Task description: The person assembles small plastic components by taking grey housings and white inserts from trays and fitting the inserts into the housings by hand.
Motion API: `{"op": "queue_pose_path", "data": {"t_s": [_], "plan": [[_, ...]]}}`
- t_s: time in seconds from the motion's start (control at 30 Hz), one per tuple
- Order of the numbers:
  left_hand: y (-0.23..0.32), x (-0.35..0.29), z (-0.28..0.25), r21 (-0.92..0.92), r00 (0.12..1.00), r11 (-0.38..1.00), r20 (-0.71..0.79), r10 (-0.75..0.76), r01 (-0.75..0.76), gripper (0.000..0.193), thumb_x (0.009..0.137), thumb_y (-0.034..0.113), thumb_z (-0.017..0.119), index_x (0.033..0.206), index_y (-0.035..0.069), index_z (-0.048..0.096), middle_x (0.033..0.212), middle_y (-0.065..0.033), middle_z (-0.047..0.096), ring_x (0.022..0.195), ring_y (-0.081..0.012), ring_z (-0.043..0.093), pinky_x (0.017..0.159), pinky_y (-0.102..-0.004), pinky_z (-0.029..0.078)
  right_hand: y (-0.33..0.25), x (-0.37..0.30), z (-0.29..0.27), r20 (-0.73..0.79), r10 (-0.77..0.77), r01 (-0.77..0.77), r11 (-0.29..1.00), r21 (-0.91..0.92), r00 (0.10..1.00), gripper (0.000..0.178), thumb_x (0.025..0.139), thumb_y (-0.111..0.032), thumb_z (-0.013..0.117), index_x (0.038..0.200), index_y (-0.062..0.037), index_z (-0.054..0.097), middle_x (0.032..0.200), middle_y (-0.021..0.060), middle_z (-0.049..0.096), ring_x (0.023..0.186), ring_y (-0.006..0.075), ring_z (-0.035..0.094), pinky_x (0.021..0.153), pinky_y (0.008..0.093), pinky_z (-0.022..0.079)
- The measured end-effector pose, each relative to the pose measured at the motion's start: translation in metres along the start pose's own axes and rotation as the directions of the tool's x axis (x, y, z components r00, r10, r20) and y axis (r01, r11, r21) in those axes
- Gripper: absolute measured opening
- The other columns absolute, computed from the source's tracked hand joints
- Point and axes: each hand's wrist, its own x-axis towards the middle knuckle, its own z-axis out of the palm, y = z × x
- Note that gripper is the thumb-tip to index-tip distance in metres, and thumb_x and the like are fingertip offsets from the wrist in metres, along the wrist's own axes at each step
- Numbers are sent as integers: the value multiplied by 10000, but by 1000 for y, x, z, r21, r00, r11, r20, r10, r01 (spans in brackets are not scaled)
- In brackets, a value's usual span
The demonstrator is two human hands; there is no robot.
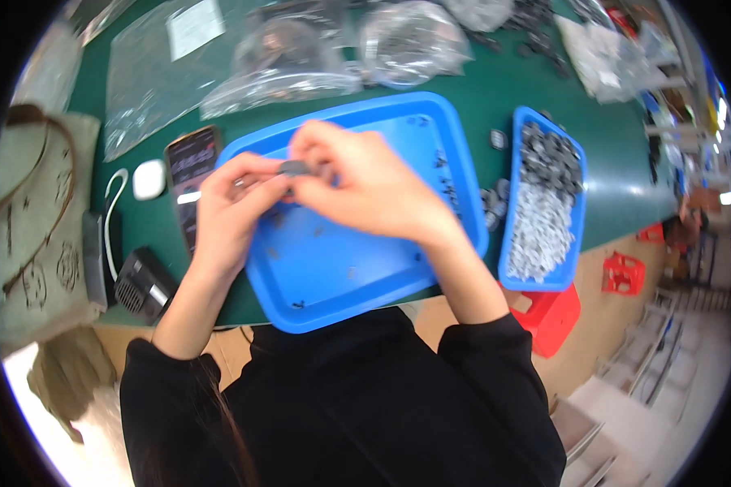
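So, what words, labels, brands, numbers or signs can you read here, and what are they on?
None reads clearly.
White label on the clear plastic bag: too small and blurred.
Phone screen: lit marks, too blurred.
Canvas bag: dark line drawings, no legible words.
Small grey piece being held: no visible lettering.
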Motion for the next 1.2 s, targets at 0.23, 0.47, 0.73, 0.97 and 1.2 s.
{"op": "queue_pose_path", "data": {"t_s": [0.23, 0.47, 0.73, 0.97, 1.2], "plan": [[-7, -4, 1, 132, 980, 991, 191, -50, 25, 186, 840, -30, 574, 1026, -38, 570, 987, -114, 627, 910, -144, 601, 828, -250, 464, -17, -38, -7, -93, -83, 74, 993, -96, 992, 181, 735, -66, 594, 823, -14, 445, 577, 106, 544, 508, 198, 576, 481, 299, 441], [-8, -1, 20, 356, 987, 935, 150, -60, 3, 245, 866, -2, 544, 1102, -63, 562, 1028, -139, 625, 968, -178, 597, 876, -282, 455, -5, -129, -131, -616, 28, -301, 890, -343, 787, 241, 806, -121, 580, 1035, -47, 577, 678, 101, 625, 616, 183, 623, 540, 308, 472], [-10, 3, 20, 459, 978, 888, 191, -82, -15, 189, 870, 20, 556, 1042, -45, 598, 960, -102, 635, 930, -145, 599, 853, -254, 450, 56, -219, -263, -877, 135, -690, 676, -258, 461, 262, 833, -200, 563, 1046, -57, 616, 670, 59, 604, 619, 138, 577, 567, 278, 437], [-8, 3, 20, 461, 986, 887, 153, -61, -16, 174, 883, 48, 542, 1021, -40, 602, 935, -95, 638, 892, -141, 596, 828, -260, 455, 42, -214, -237, -841, -62, -609, 661, -438, 538, 203, 800, -156, 618, 956, -30, 589, 790, 93, 640, 672, 169, 586, 596, 279, 447], [-8, 3, 21, 471, 985, 882, 164, -59, -25, 170, 885, 51, 535, 1013, -39, 605, 923, -95, 638, 889, -144, 596, 820, -261, 456, -10, -212, -181, -464, -629, -271, 383, -883, 624, 260, 655, 109, 630, 874, -26, 593, 913, 97, 669, 784, 221, 642, 686, 290, 524]]}}
